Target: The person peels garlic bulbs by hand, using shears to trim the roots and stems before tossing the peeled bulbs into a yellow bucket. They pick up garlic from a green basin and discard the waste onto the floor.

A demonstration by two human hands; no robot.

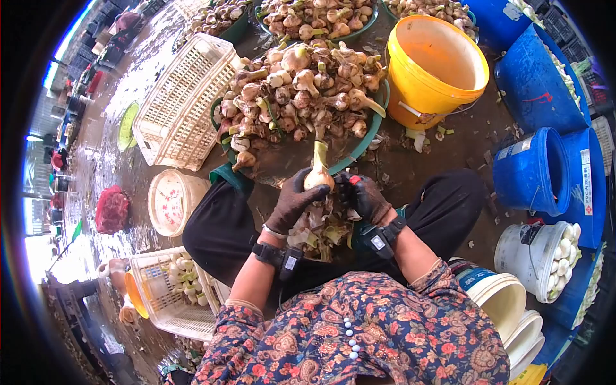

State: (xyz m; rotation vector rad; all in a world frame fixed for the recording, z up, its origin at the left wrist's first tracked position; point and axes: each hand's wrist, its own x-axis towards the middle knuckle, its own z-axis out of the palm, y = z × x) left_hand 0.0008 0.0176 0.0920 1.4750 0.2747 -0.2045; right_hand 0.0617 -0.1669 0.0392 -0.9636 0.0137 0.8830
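Bulb [319,173] upright, clasped in gloved left hand [293,202]. Right hand [369,199] clenched just beside it; contents not discernible. Heaped basin [375,131] beyond.

Not much we can actually read here. The white label [586,183] on the blue barrel [598,218] at the right starts with "PVC", and the rest is too small for us. The red print on the scale dial [171,203] and the sticker [513,151] on the blue bucket [529,186] are just blur.

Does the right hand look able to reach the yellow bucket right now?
Probably yes: nothing tall stands between the right hand and the yellow bucket, though it is busy at the bulb.
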